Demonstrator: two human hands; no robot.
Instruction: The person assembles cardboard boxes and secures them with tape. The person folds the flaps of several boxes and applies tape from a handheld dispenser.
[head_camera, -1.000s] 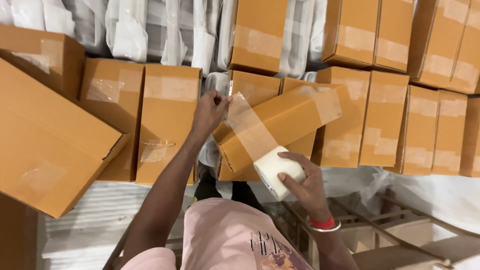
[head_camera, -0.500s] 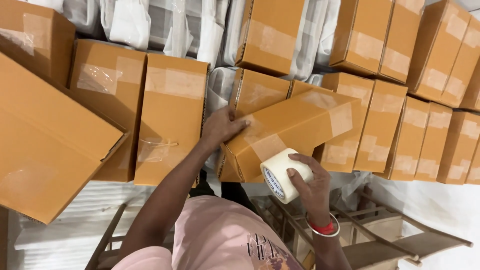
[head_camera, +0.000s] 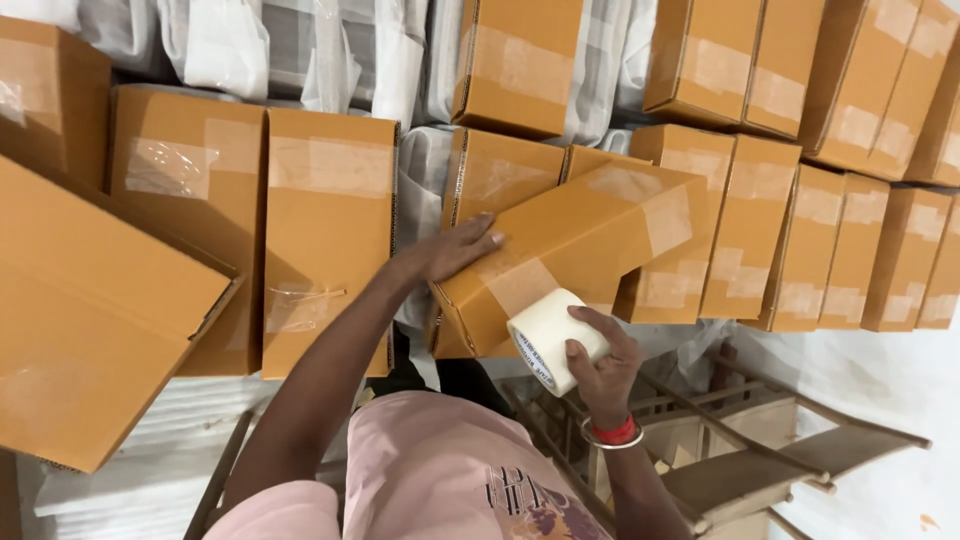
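Head view: left hand (head_camera: 458, 250) lies flat, fingers spread, pressed on the top face of a tilted box (head_camera: 575, 255), near its near corner. Right hand (head_camera: 600, 355) is curled around a white tape roll (head_camera: 545, 338), fingers over its outer curve, thumb side hidden; the roll sits against the lower end of the box, where a strip of clear tape already runs up the face. A red bangle (head_camera: 615, 432) circles the right wrist. The box is held at a slant, resting on the row of sealed cartons (head_camera: 330, 230) behind and beside it; more cartons stand along the right (head_camera: 790, 240). Plastic-wrapped bundles (head_camera: 230, 40) show above the cartons. A large open carton (head_camera: 90, 320) leans at the left edge. A wooden frame (head_camera: 760, 450) stands below right. Risks, as judged: the slanted box could slip off its neighbours if the flat palm eases, since nothing else is seen steadying it; tape drawn at an angle could wrinkle or miss the seam; the roll, gripped one-handed, could drop into the frame below
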